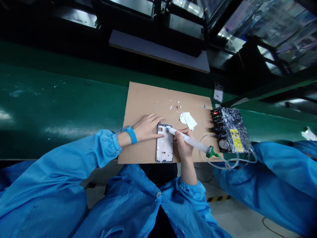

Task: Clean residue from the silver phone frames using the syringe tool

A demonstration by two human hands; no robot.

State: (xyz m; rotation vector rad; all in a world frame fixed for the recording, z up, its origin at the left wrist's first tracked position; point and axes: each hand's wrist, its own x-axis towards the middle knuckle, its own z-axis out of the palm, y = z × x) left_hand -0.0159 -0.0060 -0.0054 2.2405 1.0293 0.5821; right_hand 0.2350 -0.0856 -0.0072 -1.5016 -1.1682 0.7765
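Observation:
A white phone frame (164, 147) lies flat on a brown cardboard sheet (146, 99), its short side toward me. My left hand (148, 127) rests palm down at its left edge, fingers stretched out, the thumb lying over the frame's side. A blue strap circles that wrist. In my right hand (184, 143) is a translucent dispensing syringe (195, 143), held like a pen and slanting down to the left. Its tip is at the upper part of the frame; whether it touches cannot be made out. A green cap (210, 151) with a clear hose closes the syringe's rear end.
A black control box (232, 129) with a gauge stands on the right, the hose looping before it. Crumpled white tissue (188, 119) and small scraps lie on the cardboard. Another phone frame (218, 92) is behind the box. A co-worker's blue sleeve (279, 162) is at right.

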